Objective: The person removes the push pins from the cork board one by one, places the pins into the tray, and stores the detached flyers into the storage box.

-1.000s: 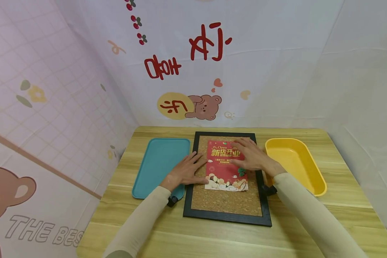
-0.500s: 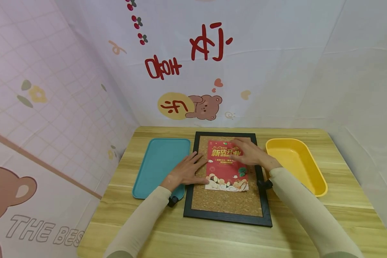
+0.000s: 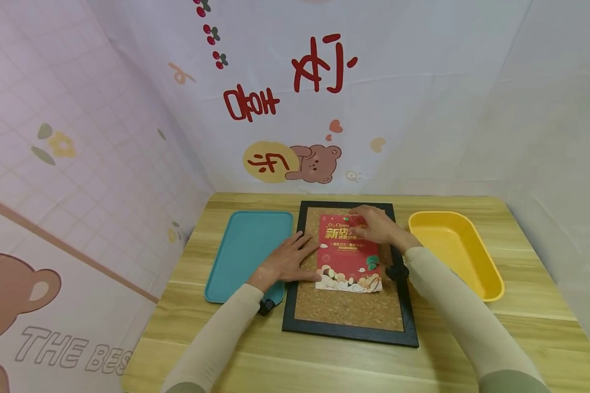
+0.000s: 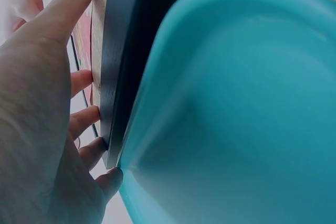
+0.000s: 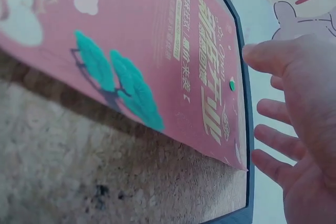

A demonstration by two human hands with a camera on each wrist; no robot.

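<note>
A red flyer [image 3: 341, 262] with gold lettering is lying on the upper middle of a cork board [image 3: 349, 311], which is sitting inside a black frame [image 3: 349, 334]. In the right wrist view, the flyer's right edge is standing slightly off the cork and casting a shadow. The left hand [image 3: 287, 261] is resting over the frame's left side, its fingers straight, spread and released, its thumb reaching to the flyer's lower left edge. The right hand [image 3: 376, 225] is poised over the flyer's upper right part, covering some lettering; its fingers are bending loosely, released, and whether they are touching the paper I cannot tell. To the left, a blue tray [image 3: 248, 245] is lying just beside the frame, partly under the left wrist. To the right, a yellow tray [image 3: 449, 245] is standing near the frame. Everything is resting on a wood-grain table [image 3: 275, 363]. Behind it, a white cloth [image 3: 423, 109] is showing a cartoon bear [image 3: 319, 164] and red characters.
</note>
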